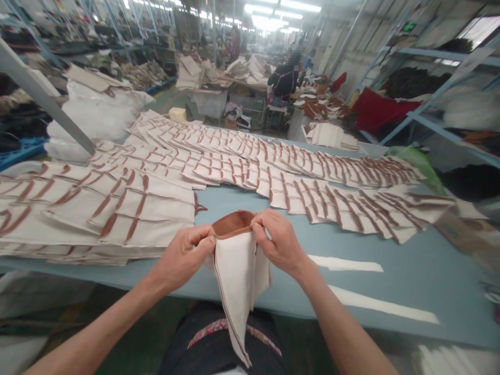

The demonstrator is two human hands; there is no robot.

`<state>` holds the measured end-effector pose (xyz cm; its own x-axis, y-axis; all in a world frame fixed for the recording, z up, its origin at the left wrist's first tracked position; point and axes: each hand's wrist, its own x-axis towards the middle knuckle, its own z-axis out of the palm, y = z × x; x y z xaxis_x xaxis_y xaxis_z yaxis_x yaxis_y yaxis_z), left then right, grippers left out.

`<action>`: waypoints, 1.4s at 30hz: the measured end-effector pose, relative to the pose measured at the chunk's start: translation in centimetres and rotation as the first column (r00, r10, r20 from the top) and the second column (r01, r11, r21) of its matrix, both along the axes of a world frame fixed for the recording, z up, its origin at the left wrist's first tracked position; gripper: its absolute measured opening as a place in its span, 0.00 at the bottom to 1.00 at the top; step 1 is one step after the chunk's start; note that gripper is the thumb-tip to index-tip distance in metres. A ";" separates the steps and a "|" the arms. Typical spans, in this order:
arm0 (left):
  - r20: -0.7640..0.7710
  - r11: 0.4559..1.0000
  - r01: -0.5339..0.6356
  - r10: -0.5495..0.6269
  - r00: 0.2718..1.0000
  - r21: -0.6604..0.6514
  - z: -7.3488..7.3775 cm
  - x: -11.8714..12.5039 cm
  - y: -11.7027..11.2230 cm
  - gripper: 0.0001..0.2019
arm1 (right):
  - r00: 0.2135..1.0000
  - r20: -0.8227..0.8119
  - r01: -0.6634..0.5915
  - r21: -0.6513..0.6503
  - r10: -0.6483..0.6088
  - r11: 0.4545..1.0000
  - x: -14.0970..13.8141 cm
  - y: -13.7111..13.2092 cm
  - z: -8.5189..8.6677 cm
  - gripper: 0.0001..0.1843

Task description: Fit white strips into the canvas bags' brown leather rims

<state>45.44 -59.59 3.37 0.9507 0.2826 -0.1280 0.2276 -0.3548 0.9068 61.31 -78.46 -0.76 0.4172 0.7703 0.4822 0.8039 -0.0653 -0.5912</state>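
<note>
Centre-bottom of frame: both forearms reach up from the lower corners, wrists bent inward toward each other. Left hand pinches the left edge of a cream fabric piece at its brown-trimmed top; fingers curled, thumb pressed on the cloth. Right hand pinches the right edge likewise, knuckles up. The piece hangs between them over the near edge of the blue table, its lower point dangling above the lap. Overlapping rows of similar stitched pieces spread across mid-frame. Another person stands top centre.
</note>
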 end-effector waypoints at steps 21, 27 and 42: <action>-0.087 0.979 0.099 -0.116 0.989 -0.180 -1.1 0.2 0.9 0.27 | 0.988 -0.157 -0.001 -0.076 -0.011 0.997 -2.0 2.4 -3.0 0.09; 0.101 0.995 0.022 -0.032 0.994 0.097 -0.5 -0.7 1.3 0.24 | 0.890 -0.440 0.131 -0.005 -0.119 0.991 -6.4 2.0 1.5 0.08; 0.109 0.976 -0.122 0.143 0.984 -0.180 -2.9 -1.1 -0.1 0.25 | 0.529 -0.837 0.098 -0.103 -0.139 0.990 -8.8 4.2 1.6 0.12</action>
